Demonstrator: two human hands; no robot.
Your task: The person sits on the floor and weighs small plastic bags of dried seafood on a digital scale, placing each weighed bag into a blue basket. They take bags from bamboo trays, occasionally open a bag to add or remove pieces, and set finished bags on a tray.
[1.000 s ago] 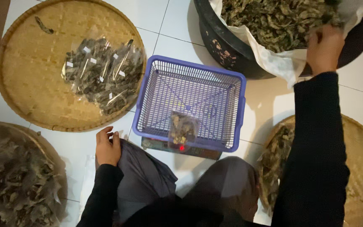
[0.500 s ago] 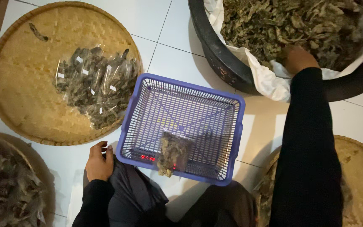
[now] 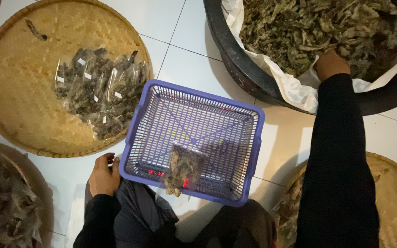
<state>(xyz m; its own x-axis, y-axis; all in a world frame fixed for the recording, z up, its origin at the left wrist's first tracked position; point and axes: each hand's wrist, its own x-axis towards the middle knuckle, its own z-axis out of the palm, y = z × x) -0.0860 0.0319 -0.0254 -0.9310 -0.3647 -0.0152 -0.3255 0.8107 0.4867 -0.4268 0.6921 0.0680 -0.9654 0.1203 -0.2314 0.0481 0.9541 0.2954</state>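
A purple plastic basket [image 3: 249,151] sits on a scale with red digits glowing through its mesh. A small clear bag of dried leaves [image 3: 182,169] stands at the basket's near edge. My left hand [image 3: 103,174] rests on my knee beside the basket's left corner, fingers curled, holding nothing I can see. My right hand [image 3: 330,64] reaches into the dried leaves [image 3: 309,27] in the black tub [image 3: 235,69] lined with white cloth; its fingers are buried among the leaves.
A round woven tray [image 3: 19,101] at upper left carries several filled clear bags [image 3: 99,92]. Another tray of dried leaves [image 3: 1,206] lies at lower left, and a third woven tray [image 3: 396,202] at lower right. White floor tiles lie between them.
My right hand has dropped from the tub's rim down into the leaves. The view has shifted, so the basket and trays sit lower and to the right. My left hand stays on my knee.
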